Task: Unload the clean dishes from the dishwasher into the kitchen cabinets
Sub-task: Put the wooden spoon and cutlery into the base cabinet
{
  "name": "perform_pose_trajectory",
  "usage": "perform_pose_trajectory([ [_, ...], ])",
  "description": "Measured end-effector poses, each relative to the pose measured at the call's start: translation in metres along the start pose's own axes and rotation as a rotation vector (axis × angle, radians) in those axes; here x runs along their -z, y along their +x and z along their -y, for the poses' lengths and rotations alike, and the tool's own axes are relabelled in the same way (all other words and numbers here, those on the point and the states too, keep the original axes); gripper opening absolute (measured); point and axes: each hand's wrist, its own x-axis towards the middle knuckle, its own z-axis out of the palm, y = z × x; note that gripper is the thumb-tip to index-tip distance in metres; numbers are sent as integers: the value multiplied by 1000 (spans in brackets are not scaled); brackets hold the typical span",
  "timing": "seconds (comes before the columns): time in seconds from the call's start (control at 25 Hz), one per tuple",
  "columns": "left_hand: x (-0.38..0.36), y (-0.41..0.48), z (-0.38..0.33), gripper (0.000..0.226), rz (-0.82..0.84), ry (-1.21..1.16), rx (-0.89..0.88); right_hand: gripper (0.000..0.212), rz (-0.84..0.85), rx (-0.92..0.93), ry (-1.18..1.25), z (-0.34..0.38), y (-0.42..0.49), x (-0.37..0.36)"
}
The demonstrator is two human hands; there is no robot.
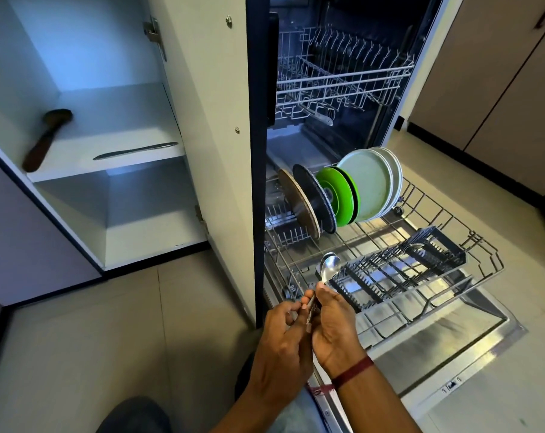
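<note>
Holding spoons (329, 266), bowls up, above the lower rack's (496, 264) front-left corner: your right hand (333, 326) grips the handles, your left hand (280, 335) pinches them, probably bundling for one carry. Plates (368, 182) stand at the rack's back.

Had both hands on the spoons (329, 267) here: right hand (335, 328) wrapped round the handles, left hand (282, 334) pinching them from the side, bowls poking up over the pulled-out lower rack (491, 260). The cutlery basket (399, 270) sat just behind them. Further back in that rack the plates stood on edge: a brownish plate (296, 201), a dark plate (314, 198), green plates (336, 195), then pale plates (371, 182). In the open cabinet to my left, a knife (136, 150) and a wooden utensil (46, 139) lay on the shelf (124, 135).
</note>
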Motion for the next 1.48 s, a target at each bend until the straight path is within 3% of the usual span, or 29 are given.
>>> perform_pose_trajectory([
  [0.08,3,0,2,30,-69,-39,27,8,0,10,-28,-1,-1,0],
  [0.2,18,19,-12,28,-189,-159,301,11,29,22,-128,-11,-11,-4],
  [0.32,29,35,-10,17,-86,-492,659,12,49,48,-200,-31,-24,-6],
  [0.44,45,32,-6,29,-63,-763,868,15,78,80,-295,-57,-38,-6],
  [0.96,147,32,51,15,-305,-882,1069,13,214,144,-614,-117,-60,-97],
  [1.48,248,197,206,19,-523,-799,1023,8,225,126,-622,-177,34,-333],
])
